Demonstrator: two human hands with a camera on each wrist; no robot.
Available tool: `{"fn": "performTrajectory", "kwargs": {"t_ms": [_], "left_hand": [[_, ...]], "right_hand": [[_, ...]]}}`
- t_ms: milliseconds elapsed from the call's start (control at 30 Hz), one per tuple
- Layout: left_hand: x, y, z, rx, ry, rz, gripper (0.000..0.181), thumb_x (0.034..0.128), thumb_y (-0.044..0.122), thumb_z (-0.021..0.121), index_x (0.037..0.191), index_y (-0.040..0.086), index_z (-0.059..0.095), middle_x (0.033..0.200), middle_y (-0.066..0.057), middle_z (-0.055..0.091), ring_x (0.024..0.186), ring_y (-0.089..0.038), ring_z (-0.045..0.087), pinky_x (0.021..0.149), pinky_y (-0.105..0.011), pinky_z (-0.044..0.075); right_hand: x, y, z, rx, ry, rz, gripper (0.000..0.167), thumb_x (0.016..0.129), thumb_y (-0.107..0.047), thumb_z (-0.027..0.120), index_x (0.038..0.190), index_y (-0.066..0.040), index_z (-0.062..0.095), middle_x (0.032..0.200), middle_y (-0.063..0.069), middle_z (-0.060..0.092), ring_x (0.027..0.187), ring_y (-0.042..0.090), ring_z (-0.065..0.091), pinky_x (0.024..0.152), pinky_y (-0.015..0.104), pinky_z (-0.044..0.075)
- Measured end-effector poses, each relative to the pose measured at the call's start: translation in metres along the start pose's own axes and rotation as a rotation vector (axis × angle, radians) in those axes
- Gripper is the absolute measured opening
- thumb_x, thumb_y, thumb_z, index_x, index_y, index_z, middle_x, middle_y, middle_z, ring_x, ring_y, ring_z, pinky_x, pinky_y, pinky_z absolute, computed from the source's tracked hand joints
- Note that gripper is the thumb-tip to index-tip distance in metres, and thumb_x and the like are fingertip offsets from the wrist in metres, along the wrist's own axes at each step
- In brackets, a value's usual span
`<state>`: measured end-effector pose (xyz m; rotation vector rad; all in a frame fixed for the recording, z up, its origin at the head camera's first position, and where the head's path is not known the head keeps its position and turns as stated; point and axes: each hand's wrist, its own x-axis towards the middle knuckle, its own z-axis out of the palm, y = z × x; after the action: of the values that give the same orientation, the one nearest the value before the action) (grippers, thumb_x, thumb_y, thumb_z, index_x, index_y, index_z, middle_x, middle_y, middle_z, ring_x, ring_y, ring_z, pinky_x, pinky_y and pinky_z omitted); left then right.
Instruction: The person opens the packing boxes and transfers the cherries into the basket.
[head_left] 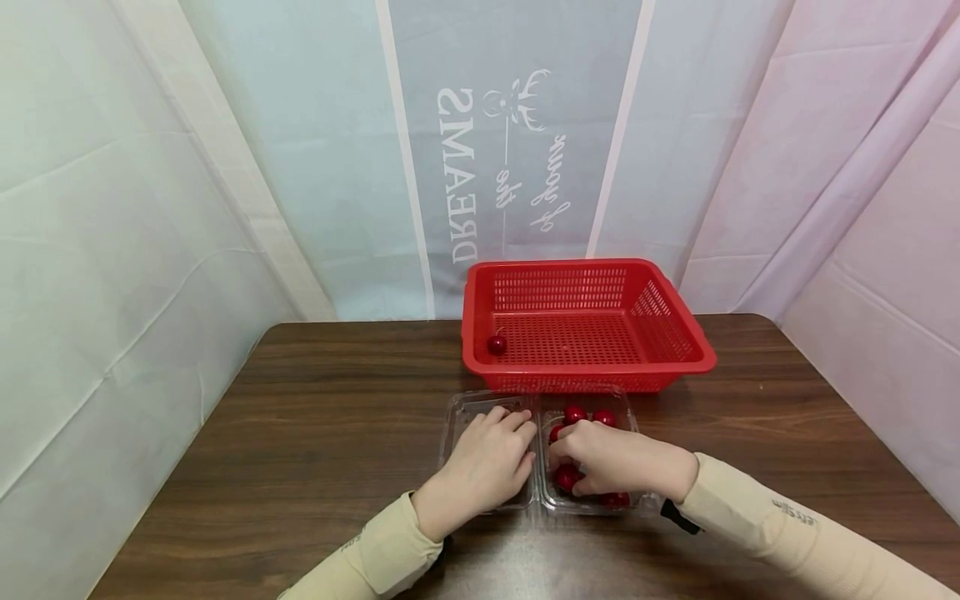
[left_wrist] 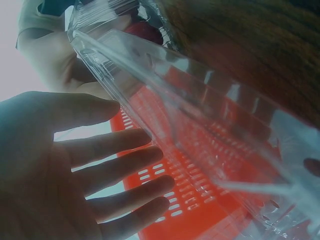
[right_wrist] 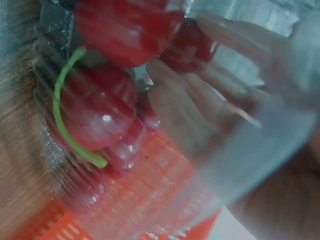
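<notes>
Cherries: several in the right half of a clear plastic container, on the desk. Left to right: left hand over the container's left half, fingers nearly straight and slightly spread, nothing gripped (contact with the plastic edge cannot be told). Behind, a red basket with one lone cherry near its front left corner. Right hand down inside the right half, fingers bent and parted among the fruit; cannot tell whether any is pinched.
</notes>
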<state>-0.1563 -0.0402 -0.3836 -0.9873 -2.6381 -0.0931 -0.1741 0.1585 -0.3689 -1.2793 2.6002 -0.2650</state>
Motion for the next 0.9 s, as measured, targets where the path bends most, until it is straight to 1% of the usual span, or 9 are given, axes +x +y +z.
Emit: {"fn": "performTrajectory", "kwargs": {"t_ms": [167, 300, 467, 600, 767, 900], "left_hand": [[-0.001, 0.0, 0.0, 0.008, 0.014, 0.01, 0.025, 0.0849, 0.029, 0.065, 0.103, 0.014, 0.068, 0.117, -0.003, 0.067, 0.098, -0.02, 0.06, 0.076, -0.034, 0.05], [-0.001, -0.001, 0.0, 0.016, 0.028, 0.018, 0.025, 0.0844, 0.03, 0.066, 0.103, 0.014, 0.068, 0.116, -0.003, 0.067, 0.098, -0.02, 0.06, 0.075, -0.033, 0.05], [0.0, 0.0, 0.0, 0.018, 0.033, 0.018, 0.024, 0.0843, 0.03, 0.066, 0.103, 0.014, 0.068, 0.117, -0.003, 0.067, 0.098, -0.019, 0.06, 0.075, -0.033, 0.05], [-0.001, 0.0, 0.001, 0.016, 0.028, 0.014, 0.024, 0.0848, 0.03, 0.065, 0.104, 0.014, 0.068, 0.117, -0.002, 0.067, 0.099, -0.019, 0.06, 0.075, -0.033, 0.05], [-0.001, -0.001, 0.001, 0.012, 0.019, 0.012, 0.025, 0.0855, 0.03, 0.064, 0.105, 0.014, 0.068, 0.118, -0.002, 0.066, 0.099, -0.019, 0.06, 0.076, -0.033, 0.051], [-0.001, 0.0, 0.001, 0.01, 0.021, 0.016, 0.025, 0.0854, 0.029, 0.065, 0.105, 0.014, 0.068, 0.117, -0.003, 0.067, 0.099, -0.019, 0.06, 0.076, -0.034, 0.051]], "right_hand": [[-0.003, -0.001, -0.006, 0.044, 0.005, 0.013, 0.025, 0.07, -0.01, 0.08, 0.091, -0.016, 0.07, 0.085, -0.013, 0.064, 0.082, 0.002, 0.058, 0.068, 0.02, 0.05], [-0.005, -0.002, -0.012, 0.067, 0.014, 0.017, 0.024, 0.07, -0.009, 0.08, 0.091, -0.016, 0.07, 0.085, -0.01, 0.063, 0.079, 0.002, 0.057, 0.066, 0.02, 0.049], [-0.007, -0.003, -0.017, 0.058, 0.021, 0.013, 0.024, 0.071, -0.008, 0.079, 0.091, -0.014, 0.07, 0.085, -0.008, 0.063, 0.077, 0.003, 0.056, 0.065, 0.02, 0.049], [-0.008, -0.003, -0.019, 0.038, 0.034, 0.0, 0.024, 0.07, -0.008, 0.079, 0.09, -0.015, 0.069, 0.083, -0.007, 0.061, 0.074, 0.004, 0.056, 0.063, 0.02, 0.047], [-0.009, -0.003, -0.021, 0.014, 0.053, -0.01, 0.025, 0.069, -0.007, 0.079, 0.089, -0.016, 0.069, 0.082, -0.008, 0.06, 0.072, 0.003, 0.055, 0.061, 0.019, 0.046], [-0.011, -0.005, -0.025, 0.016, 0.06, -0.003, 0.025, 0.069, -0.008, 0.08, 0.09, -0.015, 0.068, 0.082, -0.008, 0.06, 0.071, 0.002, 0.055, 0.06, 0.019, 0.046]]}}
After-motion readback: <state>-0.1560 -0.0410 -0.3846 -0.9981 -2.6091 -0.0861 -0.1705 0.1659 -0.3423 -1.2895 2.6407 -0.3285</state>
